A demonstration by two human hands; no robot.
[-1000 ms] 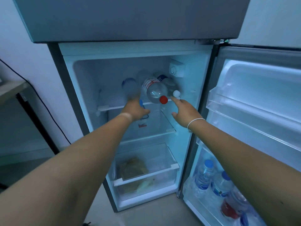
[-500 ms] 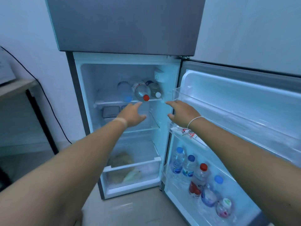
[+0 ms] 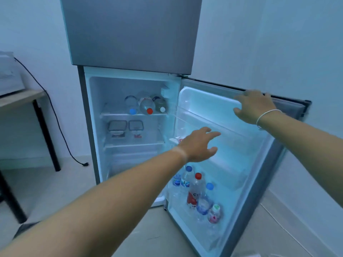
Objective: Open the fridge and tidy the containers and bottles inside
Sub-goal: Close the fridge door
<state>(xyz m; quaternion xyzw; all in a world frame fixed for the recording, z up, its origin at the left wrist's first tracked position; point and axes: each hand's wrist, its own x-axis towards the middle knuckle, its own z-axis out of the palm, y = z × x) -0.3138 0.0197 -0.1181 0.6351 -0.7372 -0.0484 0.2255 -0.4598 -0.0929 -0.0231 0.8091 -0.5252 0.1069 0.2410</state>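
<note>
- Against the wall, the fridge (image 3: 130, 34) stands with its lower door (image 3: 232, 149) swung wide to the right and its upper door closed.
- On the top shelf (image 3: 133, 114) three bottles (image 3: 147, 106) lie on their sides, caps facing out: one blue, one red, one white.
- On the shelf below, two lidded containers (image 3: 125, 126) sit side by side near the left wall.
- Low in the door, the bottom rack (image 3: 185, 217) holds several upright bottles, among them a red-capped bottle (image 3: 194, 191) with blue-capped ones on either side and a small green-capped one at the near end.
- The right hand (image 3: 254, 106) rests at the top edge of the open door, fingers spread; how firmly it grips the edge cannot be told.
- The left hand (image 3: 198, 145) hangs in front of the door's middle rack (image 3: 213, 127), fingers loosely spread, holding nothing.
- A table (image 3: 20, 98) stands to the left, and a black cable (image 3: 55, 127) trails down to the floor.
</note>
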